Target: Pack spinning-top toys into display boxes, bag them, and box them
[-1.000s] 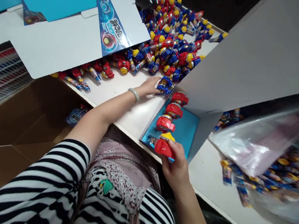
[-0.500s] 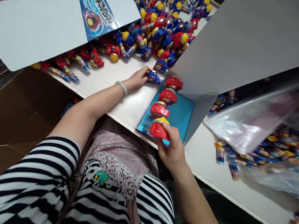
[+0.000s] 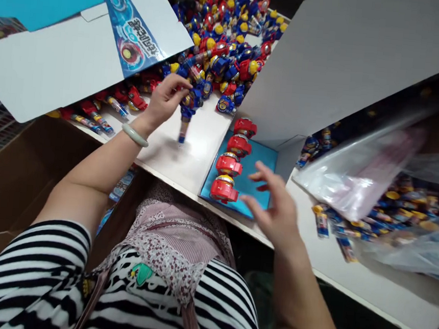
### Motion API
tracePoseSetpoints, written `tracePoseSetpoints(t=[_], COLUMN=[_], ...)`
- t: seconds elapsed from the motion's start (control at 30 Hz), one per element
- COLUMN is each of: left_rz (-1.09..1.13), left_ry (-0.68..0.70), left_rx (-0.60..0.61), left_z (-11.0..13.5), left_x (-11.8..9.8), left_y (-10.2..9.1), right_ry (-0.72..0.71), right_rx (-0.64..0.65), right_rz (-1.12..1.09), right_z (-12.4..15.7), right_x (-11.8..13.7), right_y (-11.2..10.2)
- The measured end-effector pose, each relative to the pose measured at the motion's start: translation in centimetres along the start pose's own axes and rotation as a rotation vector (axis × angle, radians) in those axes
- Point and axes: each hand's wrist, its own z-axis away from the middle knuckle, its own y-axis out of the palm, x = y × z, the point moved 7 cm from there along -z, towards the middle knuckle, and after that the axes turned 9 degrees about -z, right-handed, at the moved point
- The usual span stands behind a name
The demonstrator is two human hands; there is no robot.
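My left hand (image 3: 165, 100) is raised above the white table (image 3: 190, 151), fingers pinched on a blue toy (image 3: 187, 111) with a tube hanging down. My right hand (image 3: 273, 207) hovers open, fingers spread, just right of a row of red toys (image 3: 230, 159) lined up along the left side of an open box with a blue floor (image 3: 254, 180). The nearest red toy (image 3: 223, 188) has a yellow top and lies at the box's front end. A big pile of red, blue and yellow toys (image 3: 229, 47) covers the table behind.
The box's large white lid flap (image 3: 347, 58) stands up on the right. A flat printed carton sheet (image 3: 68, 44) overhangs the table at left. A clear plastic bag (image 3: 375, 183) lies over more toys at right. A brown cardboard box (image 3: 11, 177) sits below left.
My right hand let go of the front red toy and pulled back to the right, open. My left hand lifted a blue toy off the table and moved left and up.
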Motion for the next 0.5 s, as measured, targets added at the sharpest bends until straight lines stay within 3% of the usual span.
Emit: tracePoseSetpoints(t=[0.07, 0.2, 0.27, 0.3, 0.37, 0.43, 0.5], left_rz=[0.012, 0.043, 0.09, 0.125, 0.175, 0.134, 0.018], left_ry=[0.125, 0.323, 0.439, 0.47, 0.415, 0.228, 0.028], left_rx=[-0.021, -0.043, -0.05, -0.056, -0.076, -0.059, 0.107], left_z=[-0.5, -0.3, -0.3, -0.6, -2.3, -4.9, -6.9], left_x=[-3.9, -13.2, -16.4, -16.8, -14.6, -9.2, -3.1], left_y=[-2.0, -3.6, -3.3, -2.9, -1.3, 1.9, 7.3], right_ry=[-0.061, -0.184, -0.208, -0.207, -0.177, -0.117, -0.055], right_rx=[-0.135, -0.137, -0.18, -0.216, -0.314, -0.425, -0.481], right_rz=[-0.044, -0.117, -0.145, -0.161, -0.2, -0.22, -0.206], right_z=[-3.9, -12.7, -14.6, -14.6, -12.9, -10.0, -7.3], right_x=[0.7, 1.9, 1.8, 1.4, -0.4, -3.3, -6.4], right_y=[-1.9, -0.8, -1.2, -1.9, -4.5, -7.4, -9.0])
